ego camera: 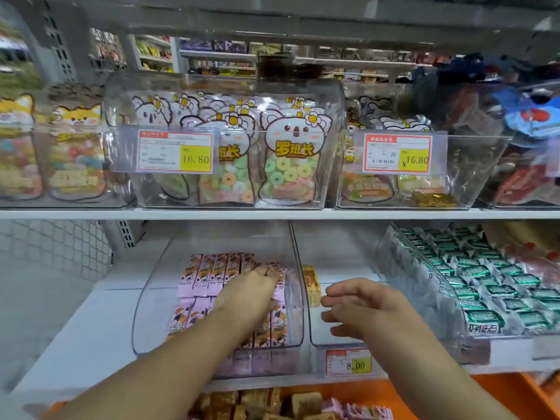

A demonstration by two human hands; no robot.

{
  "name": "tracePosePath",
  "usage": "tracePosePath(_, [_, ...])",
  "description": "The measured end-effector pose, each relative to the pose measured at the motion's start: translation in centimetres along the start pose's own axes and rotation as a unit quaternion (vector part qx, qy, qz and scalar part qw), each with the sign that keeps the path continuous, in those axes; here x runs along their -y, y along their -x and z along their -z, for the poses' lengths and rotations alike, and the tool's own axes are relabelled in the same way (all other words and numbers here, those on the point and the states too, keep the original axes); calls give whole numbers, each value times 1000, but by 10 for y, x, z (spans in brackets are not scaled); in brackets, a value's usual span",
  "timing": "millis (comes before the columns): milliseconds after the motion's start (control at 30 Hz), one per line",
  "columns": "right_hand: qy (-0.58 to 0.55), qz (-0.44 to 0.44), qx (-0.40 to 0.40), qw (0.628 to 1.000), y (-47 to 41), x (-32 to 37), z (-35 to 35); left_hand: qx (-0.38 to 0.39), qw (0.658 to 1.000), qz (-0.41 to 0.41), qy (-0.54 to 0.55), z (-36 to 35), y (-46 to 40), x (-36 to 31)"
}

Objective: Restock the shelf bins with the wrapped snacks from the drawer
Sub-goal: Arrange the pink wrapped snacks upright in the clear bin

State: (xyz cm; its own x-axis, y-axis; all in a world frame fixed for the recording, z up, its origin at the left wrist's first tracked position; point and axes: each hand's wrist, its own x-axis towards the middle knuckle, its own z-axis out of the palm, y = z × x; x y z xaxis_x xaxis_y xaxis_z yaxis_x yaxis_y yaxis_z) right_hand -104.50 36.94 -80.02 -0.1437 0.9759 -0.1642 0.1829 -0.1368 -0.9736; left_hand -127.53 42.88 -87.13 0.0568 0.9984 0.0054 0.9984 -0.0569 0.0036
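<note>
Lower shelf, white, carrying clear bins. Left bin part-filled with purple wrapped snacks in rows. Neighbouring bin holding one yellow snack against its left wall. Left hand inside left bin, fingers curled onto purple packs. Right hand hovering over neighbouring bin, grip spread, holding nothing.

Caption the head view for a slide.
Left hand places purple wrapped snack bars in a clear plastic shelf bin; open right hand hovers nearby.

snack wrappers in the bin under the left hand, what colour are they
Pale purple wrappers with brown printed panels, clearest in the head view.
</note>
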Motion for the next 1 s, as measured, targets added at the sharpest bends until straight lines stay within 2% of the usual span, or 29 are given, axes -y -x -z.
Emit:
tracePosePath(233, [78,4,13,997,-3,-14,-3,-19,996,-6,-89,-2,5,-1])
tracePosePath(400, [147,37,23,988,2,-19,-7,21,998,-29,-48,1,12,8])
tracePosePath(567, [183,25,31,982,4,-19,-5,62,997,-38,-19,5,15,15])
tracePosePath(1000, [202,16,31,979,-4,-30,0,27,999,31,-9,-13,-17,11])
